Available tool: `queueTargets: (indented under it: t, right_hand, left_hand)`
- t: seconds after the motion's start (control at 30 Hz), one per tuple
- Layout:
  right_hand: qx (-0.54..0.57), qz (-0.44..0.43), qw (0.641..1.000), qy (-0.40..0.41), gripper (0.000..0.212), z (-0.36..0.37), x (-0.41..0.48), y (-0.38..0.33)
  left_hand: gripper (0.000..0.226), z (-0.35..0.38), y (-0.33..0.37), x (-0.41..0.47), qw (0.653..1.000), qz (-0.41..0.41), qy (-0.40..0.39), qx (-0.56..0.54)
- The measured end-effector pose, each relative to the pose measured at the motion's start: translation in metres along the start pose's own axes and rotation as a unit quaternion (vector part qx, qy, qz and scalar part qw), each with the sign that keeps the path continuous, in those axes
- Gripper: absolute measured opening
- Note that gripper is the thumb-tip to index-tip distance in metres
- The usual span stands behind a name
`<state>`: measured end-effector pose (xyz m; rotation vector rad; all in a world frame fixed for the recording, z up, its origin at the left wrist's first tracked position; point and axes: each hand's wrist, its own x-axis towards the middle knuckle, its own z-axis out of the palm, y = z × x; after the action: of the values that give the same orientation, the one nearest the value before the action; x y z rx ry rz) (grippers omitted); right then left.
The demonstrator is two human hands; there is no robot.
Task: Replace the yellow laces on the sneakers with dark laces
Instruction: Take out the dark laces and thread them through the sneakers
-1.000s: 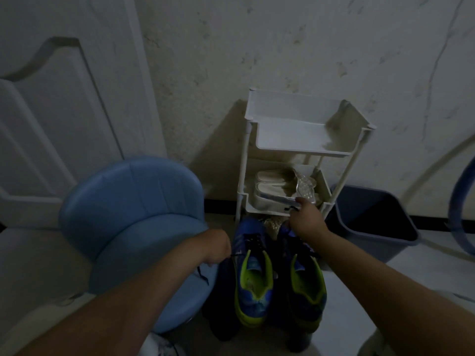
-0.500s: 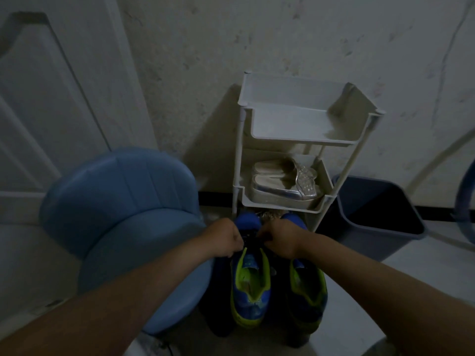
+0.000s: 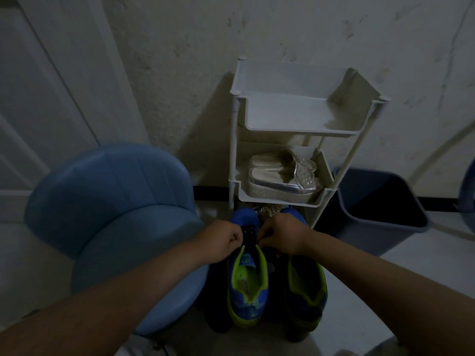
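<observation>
Two blue sneakers with lime-green lining stand side by side on the floor, toes toward the wall. Over the lace area of the left sneaker point(image 3: 247, 286), my left hand point(image 3: 223, 240) and my right hand point(image 3: 282, 236) meet with fingers curled. Each hand pinches a dark lace point(image 3: 248, 233) that runs across the shoe's tongue. My right forearm crosses above the right sneaker point(image 3: 305, 294) and hides its front. No yellow lace shows anywhere.
A blue padded chair point(image 3: 113, 209) stands close on the left of the sneakers. A white tiered rack point(image 3: 365, 140) with silver sandals point(image 3: 280, 176) is right behind them against the wall. A dark grey bin point(image 3: 380, 211) sits to the right, a white door at far left.
My right hand came back from the rack's lower shelf to the left sneaker. Both hands now meet over its laces, and the view has moved closer.
</observation>
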<state>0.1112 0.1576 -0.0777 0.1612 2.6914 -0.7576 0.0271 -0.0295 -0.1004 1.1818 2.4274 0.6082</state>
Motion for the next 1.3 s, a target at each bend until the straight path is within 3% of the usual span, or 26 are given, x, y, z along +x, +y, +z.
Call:
queueTargets:
  t: [0.07,0.23,0.4,0.5,0.73,1.03,1.17,1.3]
  right_hand:
    - [-0.029,-0.011,0.999,0.027,0.014,0.003,-0.001,-0.001]
    - [-0.022,0.03,0.998,0.058,0.019,0.013,0.004,0.001]
    - [0.007,0.062,0.998,0.005,0.028,0.003,0.007,-0.003]
    - [0.036,0.069,0.997,0.015,0.021,0.004,0.007,0.001]
    - [-0.055,-0.001,0.996,0.072,0.018,0.008,0.011,-0.001]
    - [-0.136,-0.05,0.987,0.062,0.025,0.02,0.019,-0.002]
    - [-0.102,-0.036,0.991,0.085,0.025,0.021,0.021,-0.003]
    - [0.006,0.05,0.992,0.116,0.027,0.022,0.023,0.0]
  left_hand:
    - [0.009,0.005,-0.005,0.001,1.0,0.003,0.007,-0.008]
    - [0.019,0.006,-0.004,-0.001,0.992,-0.093,-0.016,-0.084]
    - [0.021,0.007,-0.001,0.003,0.958,-0.207,-0.071,-0.187]
    - [0.023,0.01,-0.007,0.004,0.961,-0.174,-0.017,-0.213]
    - [0.011,0.008,-0.003,0.007,0.996,-0.055,0.072,-0.02]
    - [0.012,0.013,0.001,0.015,0.995,0.014,0.029,0.092]
    - [0.006,0.018,-0.006,0.014,0.996,-0.051,0.064,-0.018]
    - [0.027,0.019,-0.008,0.016,0.982,-0.158,0.056,-0.086]
